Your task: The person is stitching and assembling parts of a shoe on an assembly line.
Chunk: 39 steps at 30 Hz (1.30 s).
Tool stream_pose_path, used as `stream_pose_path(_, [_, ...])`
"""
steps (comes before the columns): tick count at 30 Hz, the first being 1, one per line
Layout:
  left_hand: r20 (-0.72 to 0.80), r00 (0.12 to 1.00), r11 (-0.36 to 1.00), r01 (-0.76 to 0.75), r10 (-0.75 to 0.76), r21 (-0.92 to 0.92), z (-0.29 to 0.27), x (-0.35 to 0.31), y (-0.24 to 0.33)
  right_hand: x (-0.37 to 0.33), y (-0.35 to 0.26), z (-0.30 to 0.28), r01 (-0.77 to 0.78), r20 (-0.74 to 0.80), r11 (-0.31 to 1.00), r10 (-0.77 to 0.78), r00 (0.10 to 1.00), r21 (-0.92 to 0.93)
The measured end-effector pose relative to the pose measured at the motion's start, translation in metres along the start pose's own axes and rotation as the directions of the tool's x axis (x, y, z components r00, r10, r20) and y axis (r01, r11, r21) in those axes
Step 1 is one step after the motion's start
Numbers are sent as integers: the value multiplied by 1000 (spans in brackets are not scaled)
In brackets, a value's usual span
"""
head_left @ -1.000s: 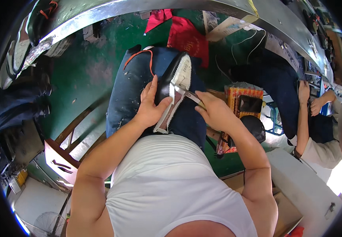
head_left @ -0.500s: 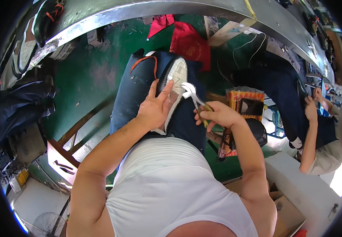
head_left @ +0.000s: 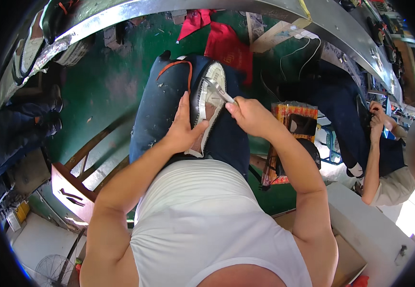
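A dark shoe (head_left: 217, 75) lies sole side up along my lap, toe away from me. Its pale underside has a jagged stitched edge, with a brownish patch near the middle. My left hand (head_left: 181, 131) grips its left side, fingers along the dark upper and thumb across the underside. In my right hand (head_left: 251, 115) are metal pincers (head_left: 225, 94), my fingers closed round the handles. Their head is over the front of the underside; whether the jaws grip anything cannot be made out. An orange-red strap (head_left: 173, 70) curves beside the shoe's toe.
A metal-edged bench (head_left: 246, 8) curves across the far side, with shoes (head_left: 29, 57) at its left. Pliers (head_left: 72, 197) lie on a wooden seat at left. A bright patterned bag (head_left: 284, 115) sits at my right, near a seated co-worker (head_left: 384, 177). Red cloth (head_left: 229, 50) lies beyond my knees.
The pincers in my right hand have moved left and forward, from beside the shoe to over its front. My left fingers have shifted off the underside to the shoe's side.
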State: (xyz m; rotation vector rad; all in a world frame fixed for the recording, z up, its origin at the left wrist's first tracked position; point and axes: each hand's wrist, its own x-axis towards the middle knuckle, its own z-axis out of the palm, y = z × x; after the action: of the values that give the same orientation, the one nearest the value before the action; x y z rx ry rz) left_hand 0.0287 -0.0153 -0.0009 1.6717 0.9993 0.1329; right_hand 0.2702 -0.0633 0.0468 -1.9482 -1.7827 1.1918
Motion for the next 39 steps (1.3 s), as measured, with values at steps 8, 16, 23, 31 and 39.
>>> stream_pose_path(8, [143, 980, 972, -110, 141, -206, -4, -19, -34, -45, -35, 33, 166, -107, 986, -167, 980, -25])
stream_pose_path(16, [144, 990, 854, 66, 11, -516, -31, -10, -1, -53, -22, -8, -82, -51, 958, 100, 994, 275])
stream_pose_path(23, [328, 928, 78, 319, 178, -945, -43, 8, 43, 12, -32, -116, -75, -537, 958, -89, 839, -275])
stream_pose_path(31, [322, 943, 184, 331, -81, -925, -21, 42, -6, 113, -38, -185, -223, -668, 743, -374, 644, -631])
stream_pose_path(39, [184, 975, 277, 211, -121, -938, -20, 46, -14, -8, -20, 48, 199, -310, 917, -89, 947, 346])
